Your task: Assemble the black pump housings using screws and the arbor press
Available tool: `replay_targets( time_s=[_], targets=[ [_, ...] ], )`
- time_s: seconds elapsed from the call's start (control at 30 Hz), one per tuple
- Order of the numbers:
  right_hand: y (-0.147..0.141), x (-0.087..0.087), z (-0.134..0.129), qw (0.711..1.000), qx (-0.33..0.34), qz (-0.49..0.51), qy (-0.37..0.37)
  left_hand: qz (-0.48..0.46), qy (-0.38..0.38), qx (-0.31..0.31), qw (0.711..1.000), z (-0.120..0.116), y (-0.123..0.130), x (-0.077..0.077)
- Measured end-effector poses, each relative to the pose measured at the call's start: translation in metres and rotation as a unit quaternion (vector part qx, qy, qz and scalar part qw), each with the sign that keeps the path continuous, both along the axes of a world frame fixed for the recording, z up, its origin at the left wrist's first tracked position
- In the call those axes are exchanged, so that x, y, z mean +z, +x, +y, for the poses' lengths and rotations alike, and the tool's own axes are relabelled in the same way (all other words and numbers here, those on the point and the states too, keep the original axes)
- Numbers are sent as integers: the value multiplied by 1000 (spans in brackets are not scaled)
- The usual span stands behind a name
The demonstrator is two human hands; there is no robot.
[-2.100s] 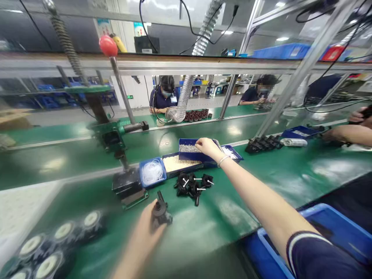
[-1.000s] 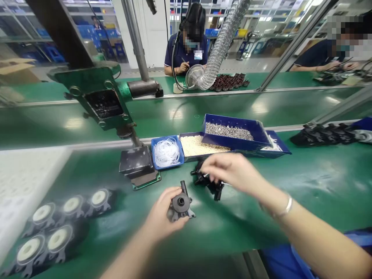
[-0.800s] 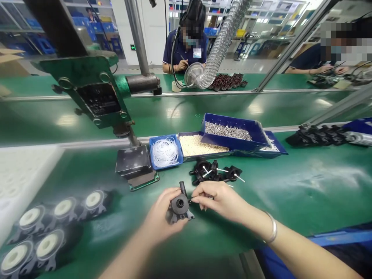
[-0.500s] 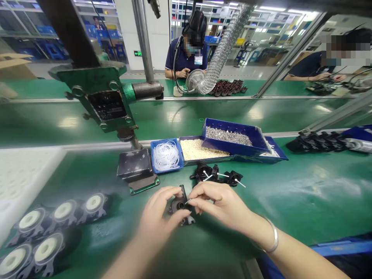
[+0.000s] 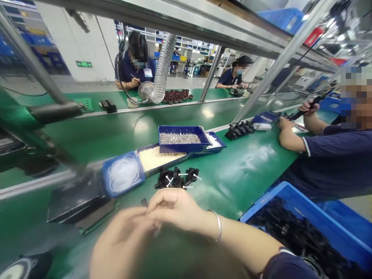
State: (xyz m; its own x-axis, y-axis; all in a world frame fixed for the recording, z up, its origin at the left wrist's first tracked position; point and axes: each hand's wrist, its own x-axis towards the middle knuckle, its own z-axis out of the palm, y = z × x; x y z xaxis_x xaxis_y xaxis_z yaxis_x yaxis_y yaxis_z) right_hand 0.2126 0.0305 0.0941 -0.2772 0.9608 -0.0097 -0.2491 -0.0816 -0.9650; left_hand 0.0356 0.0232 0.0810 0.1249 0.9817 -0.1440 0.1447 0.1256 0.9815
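Observation:
My left hand (image 5: 122, 236), blurred by motion, is closed around a small black plastic part (image 5: 144, 202). Only a dark stub of it shows above the fingers; the rest is covered. My right hand (image 5: 176, 209), with a bangle at the wrist, is pinched closed against the left fingertips at the part. Whatever sits in its pinch is hidden. Just beyond the right hand lie several black plastic parts (image 5: 192, 174) with thin white sticks poking out of them.
Behind them stand a blue tray of clear rings (image 5: 143, 176), a tray of cream pieces (image 5: 162, 158) and a blue bin of metal pieces (image 5: 186, 148). A blue crate (image 5: 286, 186) of black parts is at right, near a co-worker's arm (image 5: 293, 137). A dark metal block (image 5: 75, 195) stands left.
The view has swung to the right, bringing the crate and a co-worker into sight. My hands have drawn together, so the black part is now mostly covered.

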Motion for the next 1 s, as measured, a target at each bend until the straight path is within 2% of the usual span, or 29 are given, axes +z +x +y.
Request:
replay_targets(
  time_s=[0.1, 0.2, 0.33, 0.43, 0.6, 0.77, 0.87, 1.0],
  targets=[
    [3, -1, 0, 998, 15, 28, -51, -53, -23, -5, 998, 0, 11, 8],
    [7, 1, 3, 999, 9, 9, -37, -99, -10, -20, 995, 5, 17, 17],
    [11, 3, 6, 1000, 23, -15, 13, -51, 48, -52, 996, 9, 14, 23],
    [10, 1, 2, 999, 32, -8, 3, -20, 70, -55, 996, 6, 12, 18],
    [-2, -8, -3, 999, -36, 17, 2, -20, 67, -3, 998, 0, 18, 5],
    [-4, -8, 1, 996, -80, 43, 1, -87, 33, 79, 993, 5, 15, 7],
    [6, -12, 4, 996, -86, -15, -2, -91, 30, 132, 987, 9, 0, 7],
    [16, -32, 5, 987, -45, -151, 6, -42, -5, 143, 989, 4, -21, -11]
  ],
)
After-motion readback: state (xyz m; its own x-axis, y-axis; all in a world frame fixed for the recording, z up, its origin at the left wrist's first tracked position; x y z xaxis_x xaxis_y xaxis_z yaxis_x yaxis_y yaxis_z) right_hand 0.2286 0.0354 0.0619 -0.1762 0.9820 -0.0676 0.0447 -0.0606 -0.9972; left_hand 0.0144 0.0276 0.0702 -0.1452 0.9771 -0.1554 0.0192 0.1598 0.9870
